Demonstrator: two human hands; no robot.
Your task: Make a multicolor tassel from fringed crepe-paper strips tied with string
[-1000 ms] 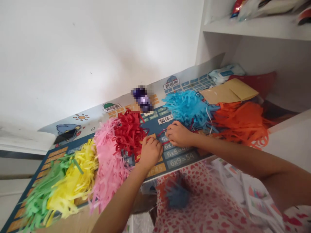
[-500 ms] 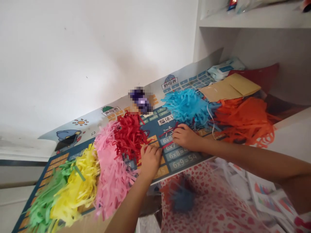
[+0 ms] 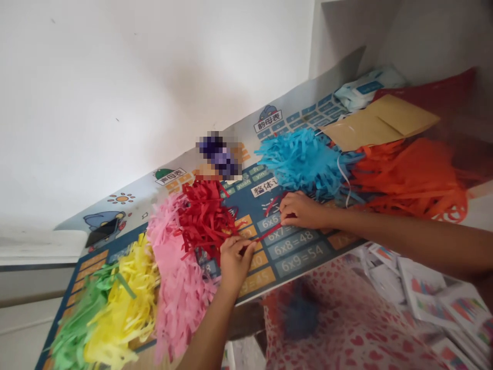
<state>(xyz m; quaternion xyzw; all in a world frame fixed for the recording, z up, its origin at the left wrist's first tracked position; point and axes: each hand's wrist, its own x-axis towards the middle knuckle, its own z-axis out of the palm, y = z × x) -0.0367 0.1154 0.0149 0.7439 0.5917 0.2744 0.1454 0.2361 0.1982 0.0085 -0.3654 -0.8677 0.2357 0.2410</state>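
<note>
My left hand [image 3: 233, 258] and my right hand [image 3: 299, 209] each pinch an end of a thin red paper strip [image 3: 268, 233], stretched between them over a printed desk mat [image 3: 296, 249] with multiplication tables. The left hand sits beside a heap of red shredded paper [image 3: 204, 216]. Just beyond the right hand lies a blue shredded heap [image 3: 302, 160].
Pink [image 3: 175, 272], yellow [image 3: 123, 298] and green [image 3: 75, 329] shredded heaps lie to the left, an orange heap [image 3: 412, 177] to the right. A brown envelope [image 3: 379, 123] and a wipes pack [image 3: 365, 87] rest at the back. Printed sheets [image 3: 427, 295] lie low right.
My hands have drawn apart, and the red strip is now stretched out between them. The view has shifted slightly downward.
</note>
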